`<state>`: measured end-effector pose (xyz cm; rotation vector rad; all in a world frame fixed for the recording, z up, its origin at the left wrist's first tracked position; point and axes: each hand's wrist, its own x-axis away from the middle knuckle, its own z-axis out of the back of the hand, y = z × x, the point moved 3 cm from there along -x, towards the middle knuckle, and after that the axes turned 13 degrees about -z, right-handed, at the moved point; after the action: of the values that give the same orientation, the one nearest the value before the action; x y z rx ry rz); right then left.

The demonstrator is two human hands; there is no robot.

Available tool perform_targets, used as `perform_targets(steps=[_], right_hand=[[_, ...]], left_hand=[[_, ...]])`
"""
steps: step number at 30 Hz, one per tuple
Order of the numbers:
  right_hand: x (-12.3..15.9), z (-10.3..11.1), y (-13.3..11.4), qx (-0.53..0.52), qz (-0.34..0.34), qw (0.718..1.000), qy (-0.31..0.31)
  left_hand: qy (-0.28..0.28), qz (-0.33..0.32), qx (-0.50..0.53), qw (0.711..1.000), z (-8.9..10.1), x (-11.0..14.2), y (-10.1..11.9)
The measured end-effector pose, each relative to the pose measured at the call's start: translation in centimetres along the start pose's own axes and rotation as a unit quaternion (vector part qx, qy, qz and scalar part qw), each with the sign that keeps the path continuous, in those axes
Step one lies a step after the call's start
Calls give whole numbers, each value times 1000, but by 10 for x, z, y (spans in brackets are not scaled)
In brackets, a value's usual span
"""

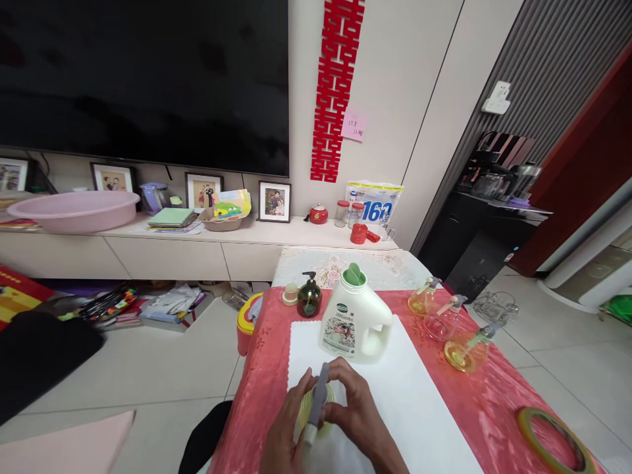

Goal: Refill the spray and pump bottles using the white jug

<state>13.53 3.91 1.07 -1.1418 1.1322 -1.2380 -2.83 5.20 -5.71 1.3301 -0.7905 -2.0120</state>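
Pump bottle: the clear, yellow-tinted pump bottle [305,409] was up against the near part of the white mat [424,408] on the bench [486,401]; clock centred there, 12 straight ahead. Could not tell whether its base touched down.
Left hand: the left hand [290,421] was wrapped about the bottle's 9 o'clock side, grasping it.
Right hand: the right hand [356,398] was grasping it at 2 o'clock, fingers near the grey pump head [320,385].
Pump head: could seat crooked, I judged, if twisted off-axis; smooth walls could slip if wet.
White jug: the white jug [336,349] stood at 1 o'clock, green piece [352,274] in its mouth; a careless right knuckle could tip it.
Tinted bottles: three tinted bottles [441,324], 2 to 3 o'clock; a wide elbow could topple them.
Jug label: printed brand, too small to read surely.
Bag: the bag [376,205], 1 o'clock, read "160" in blue.
Wall: red strip [336,92] of repeated 囍, 12 o'clock; pink note [353,125], handwriting unclear.
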Motion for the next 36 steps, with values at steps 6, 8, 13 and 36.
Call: perform_targets(steps=[6, 8, 13, 36], right_hand=[[7, -6, 2, 18, -10, 999, 46], [10, -6, -6, 26, 8, 1000, 8], [8, -3, -11, 27, 21, 999, -24], [7, -19, 22, 19, 9, 991, 134]], left_hand=[[8, 30, 16, 999, 4, -6, 9], [17, 27, 26, 999, 4, -6, 9], [40, 86, 78, 992, -4, -1, 1], [79, 178, 180, 964, -13, 11, -28]])
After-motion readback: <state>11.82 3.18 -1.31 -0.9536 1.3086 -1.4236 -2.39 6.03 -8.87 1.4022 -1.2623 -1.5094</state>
